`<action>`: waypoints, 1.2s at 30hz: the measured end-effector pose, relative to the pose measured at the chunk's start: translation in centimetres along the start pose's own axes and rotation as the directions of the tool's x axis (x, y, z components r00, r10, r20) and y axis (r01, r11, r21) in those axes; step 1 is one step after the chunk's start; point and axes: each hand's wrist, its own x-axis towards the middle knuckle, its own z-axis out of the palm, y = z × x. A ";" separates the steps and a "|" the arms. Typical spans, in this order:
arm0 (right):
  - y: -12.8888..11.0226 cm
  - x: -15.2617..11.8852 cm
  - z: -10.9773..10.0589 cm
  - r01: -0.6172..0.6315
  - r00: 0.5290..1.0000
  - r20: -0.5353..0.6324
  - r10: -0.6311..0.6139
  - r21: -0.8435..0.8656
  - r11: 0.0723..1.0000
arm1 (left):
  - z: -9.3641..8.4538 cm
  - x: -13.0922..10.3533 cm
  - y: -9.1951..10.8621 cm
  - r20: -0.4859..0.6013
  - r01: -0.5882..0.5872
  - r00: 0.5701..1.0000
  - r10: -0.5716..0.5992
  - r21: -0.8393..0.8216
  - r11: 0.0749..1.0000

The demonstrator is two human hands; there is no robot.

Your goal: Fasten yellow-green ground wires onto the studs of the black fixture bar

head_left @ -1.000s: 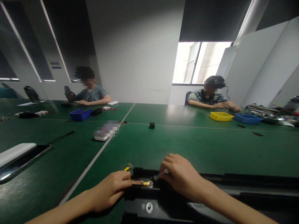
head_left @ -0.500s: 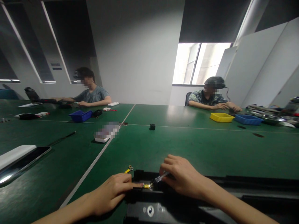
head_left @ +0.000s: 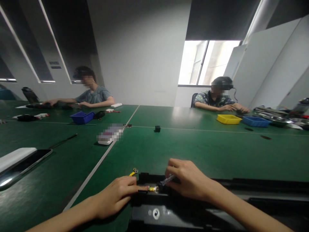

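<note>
My left hand [head_left: 119,193] has its index finger stretched out along a black-sleeved cable with a yellow ring terminal [head_left: 152,189], pressing it down inside a long black housing [head_left: 142,209]. The other fingers are curled, their tips hidden. Beyond the knuckles, more yellow-sleeved ring terminals [head_left: 133,172] stick out past the housing's left end. In my closed right hand [head_left: 184,175] is a slim, shiny tool [head_left: 167,181], tilted, its dark end down at the terminal's ring. I cannot make out the tool's exact kind.
On the green table [head_left: 193,148] lie a small black cube [head_left: 157,129], a white device [head_left: 108,135], and a phone [head_left: 29,166] at left. Across it, two people sit working near a dark blue bin [head_left: 82,118], a yellow tray [head_left: 229,119] and a blue tray [head_left: 256,121].
The view has tilted slightly, so the table scene sits a little higher. Both hands stay at the terminal, and the tool's angle has shifted slightly.
</note>
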 end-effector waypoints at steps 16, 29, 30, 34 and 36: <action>-0.4 -0.1 0.3 -0.072 0.997 0.030 0.071 0.035 0.997 | -0.1 0.1 -0.1 0.001 -0.001 1.000 0.001 -0.038 0.999; -1.9 -0.5 0.4 -0.322 0.947 0.044 0.319 0.095 0.942 | 0.2 -0.1 -0.4 0.006 -0.004 1.000 0.004 0.001 1.000; -2.1 -0.5 0.4 -0.334 0.942 0.042 0.332 0.085 0.939 | 0.1 0.0 -0.3 0.006 -0.003 1.000 0.003 0.005 1.000; -2.8 -0.5 0.7 -0.355 0.935 0.034 0.354 0.033 0.934 | 0.0 0.1 -0.2 -0.002 -0.013 1.000 0.013 -0.017 1.000; -3.2 -0.6 0.8 -0.352 0.936 0.034 0.351 0.009 0.936 | 0.0 0.1 -0.2 -0.007 -0.025 1.000 0.024 -0.030 0.999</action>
